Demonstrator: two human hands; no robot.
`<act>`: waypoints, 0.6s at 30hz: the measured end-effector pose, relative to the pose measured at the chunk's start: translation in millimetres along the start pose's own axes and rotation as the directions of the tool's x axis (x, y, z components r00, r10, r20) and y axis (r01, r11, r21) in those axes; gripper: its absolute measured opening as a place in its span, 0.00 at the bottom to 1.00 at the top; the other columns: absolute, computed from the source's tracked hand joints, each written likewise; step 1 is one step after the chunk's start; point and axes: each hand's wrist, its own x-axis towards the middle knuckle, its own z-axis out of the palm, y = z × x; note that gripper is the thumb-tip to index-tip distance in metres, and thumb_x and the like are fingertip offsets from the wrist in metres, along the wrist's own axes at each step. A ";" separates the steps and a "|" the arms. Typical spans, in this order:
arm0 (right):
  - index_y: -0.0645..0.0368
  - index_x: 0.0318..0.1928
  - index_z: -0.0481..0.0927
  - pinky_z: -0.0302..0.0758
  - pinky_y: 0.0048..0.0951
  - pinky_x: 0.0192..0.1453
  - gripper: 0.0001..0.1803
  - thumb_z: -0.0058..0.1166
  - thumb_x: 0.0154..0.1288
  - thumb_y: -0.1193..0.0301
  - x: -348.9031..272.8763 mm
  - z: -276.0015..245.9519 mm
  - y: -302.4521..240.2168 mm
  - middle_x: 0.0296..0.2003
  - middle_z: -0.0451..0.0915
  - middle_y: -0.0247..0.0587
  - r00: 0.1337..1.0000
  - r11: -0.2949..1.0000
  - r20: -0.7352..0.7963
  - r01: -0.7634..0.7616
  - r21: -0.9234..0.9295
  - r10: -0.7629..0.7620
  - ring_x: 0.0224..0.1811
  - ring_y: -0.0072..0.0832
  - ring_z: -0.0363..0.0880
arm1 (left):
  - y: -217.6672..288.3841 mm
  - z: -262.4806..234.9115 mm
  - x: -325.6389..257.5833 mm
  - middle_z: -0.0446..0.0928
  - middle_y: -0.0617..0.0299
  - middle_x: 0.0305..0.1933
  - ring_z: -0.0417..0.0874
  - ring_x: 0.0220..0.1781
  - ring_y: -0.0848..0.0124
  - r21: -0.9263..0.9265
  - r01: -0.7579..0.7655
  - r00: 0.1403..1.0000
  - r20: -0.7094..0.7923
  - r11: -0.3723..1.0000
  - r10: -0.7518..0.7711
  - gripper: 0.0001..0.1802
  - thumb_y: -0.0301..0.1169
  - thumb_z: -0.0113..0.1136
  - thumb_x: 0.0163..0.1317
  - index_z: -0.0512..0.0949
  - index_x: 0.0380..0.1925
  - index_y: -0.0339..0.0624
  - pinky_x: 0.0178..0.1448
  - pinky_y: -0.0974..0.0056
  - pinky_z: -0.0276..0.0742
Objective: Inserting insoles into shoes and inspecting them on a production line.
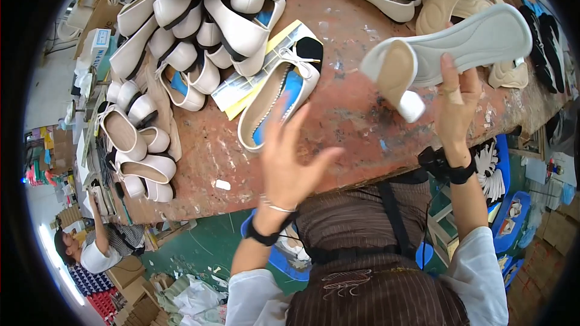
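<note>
- Spanning most of my view, a worn, reddish-brown, paint-flecked tabletop (362,139) carries everything being worked on.
- On its far left side I see a heap of off-white flat shoes (237,24) with dark soles, piled at mixed angles.
- At the near edge I have a brown pinstriped apron (362,223), worn by the person at work.
- Up in the right hand's grip, above the right part of the tabletop, I can make out a pale grey contoured insole (483,42).
- Beside the heap lies an off-white flat shoe with a black toe, a thin bow and a blue patch inside (308,78); its toe overlaps a yellow-edged printed sheet (232,93).
- I read the left hand (290,166) as spread, fingers apart and blurred, in front of the shoe's near end; I cannot tell whether it touches.
- My view of the right hand (457,105) shows its fingers pinching the insole around the middle.
- Overlapping the insole's left end, I find a curved tan piece (396,69) with a white end; whether they are joined, I cannot tell.
- Smallest, I spot a white scrap (223,185) near the tabletop's front edge.
</note>
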 end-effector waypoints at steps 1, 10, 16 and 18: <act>0.70 0.62 0.71 0.67 0.30 0.67 0.22 0.54 0.73 0.72 -6.0 10.8 -9.0 0.62 0.76 0.45 0.998 1.000 0.054 0.018 0.025 -0.019 0.61 0.26 0.74 | 15.2 15.1 4.4 0.60 0.40 0.74 0.63 0.74 0.44 -0.035 -0.086 0.996 -0.037 0.996 0.085 0.57 0.44 0.81 0.41 0.62 0.71 0.38 0.76 0.47 0.58; 0.66 0.48 0.82 0.77 0.27 0.43 0.09 0.56 0.68 0.80 11.0 -64.7 -36.7 0.40 0.84 0.40 0.793 0.562 -0.172 0.243 -0.791 -0.585 0.37 0.27 0.82 | 40.6 94.7 54.0 0.80 0.56 0.47 0.84 0.51 0.65 -0.541 0.164 0.976 0.212 0.825 -0.055 0.42 0.26 0.67 0.56 0.59 0.69 0.30 0.54 0.63 0.79; 0.72 0.73 0.51 0.50 0.52 0.81 0.39 0.48 0.67 0.69 20.6 -138.8 -93.2 0.71 0.59 0.62 0.938 0.993 -0.339 0.099 0.066 -0.071 0.74 0.48 0.60 | 50.6 117.3 87.0 0.79 0.46 0.55 0.82 0.54 0.60 -0.714 0.188 0.970 0.241 0.674 -0.015 0.47 0.40 0.71 0.58 0.57 0.70 0.27 0.50 0.57 0.79; 0.71 0.74 0.48 0.54 0.49 0.80 0.41 0.47 0.66 0.68 4.8 -144.7 -88.2 0.73 0.56 0.60 0.943 0.994 -0.313 0.095 -0.060 -0.109 0.73 0.46 0.61 | 49.8 104.2 81.7 0.74 0.38 0.61 0.77 0.62 0.50 0.318 -0.196 0.956 -0.151 0.928 0.253 0.47 0.44 0.73 0.54 0.63 0.70 0.34 0.62 0.49 0.73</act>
